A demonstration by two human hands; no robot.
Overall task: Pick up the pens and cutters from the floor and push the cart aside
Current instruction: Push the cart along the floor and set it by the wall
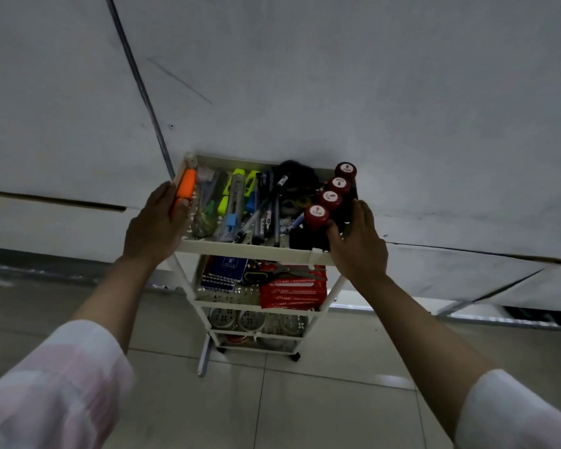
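A white tiered cart (250, 248) stands on the tiled floor against a grey wall. Its top tray holds pens (262, 212), yellow-green and blue cutters (234, 197), an orange cutter (186, 187) at the left edge and several red-capped bottles (329, 196) on the right. My left hand (158, 222) grips the tray's left rim beside the orange cutter. Around the tray's right front corner closes my right hand (357, 241), its fingers curled over the rim next to the nearest red cap. No pens or cutters show on the visible floor.
The cart's middle shelf carries a red package (291, 294), scissors and a blue notebook (224, 270); round tins sit lower down. The grey wall (337, 92) is right behind the cart. Pale floor tiles (292, 400) spread in front, and a dark gap shows at the far right.
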